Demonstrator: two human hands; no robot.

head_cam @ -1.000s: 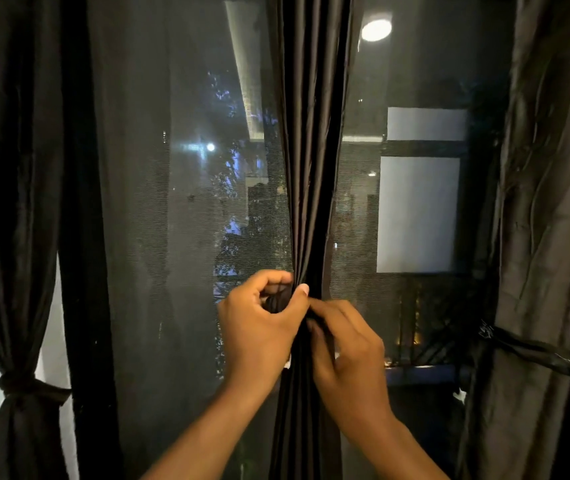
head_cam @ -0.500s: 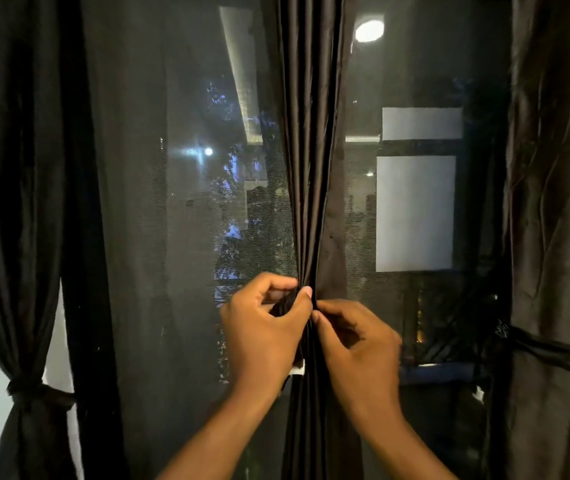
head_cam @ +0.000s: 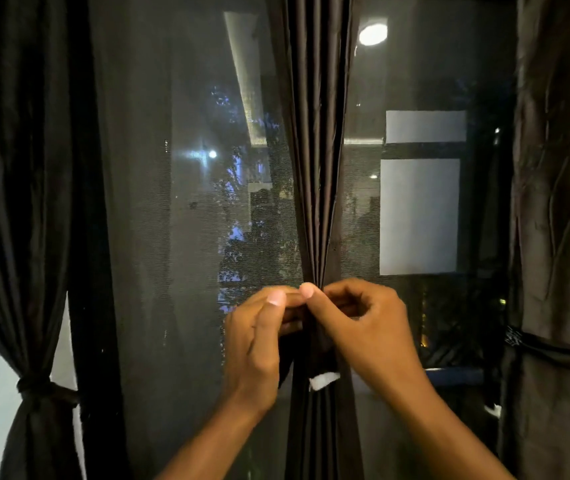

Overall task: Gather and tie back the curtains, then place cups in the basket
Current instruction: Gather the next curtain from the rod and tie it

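At middle curtain [head_cam: 318,168]: left hand [head_cam: 255,341], right hand [head_cam: 363,327] pinch tie, now higher.

Dark middle curtain [head_cam: 316,168] gathered into a narrow pleated column at the centre of the window, pinched in at its waist, small white tag [head_cam: 324,380] on it just below, left curtain [head_cam: 17,202] already cinched low by a tie [head_cam: 39,388], right curtain [head_cam: 560,202] banded by a dark tieback [head_cam: 553,351]

We record one head-worn wide-angle view only, facing straight at the window [head_cam: 179,202] from close range, the gathered middle curtain [head_cam: 316,150] roughly centred in frame.
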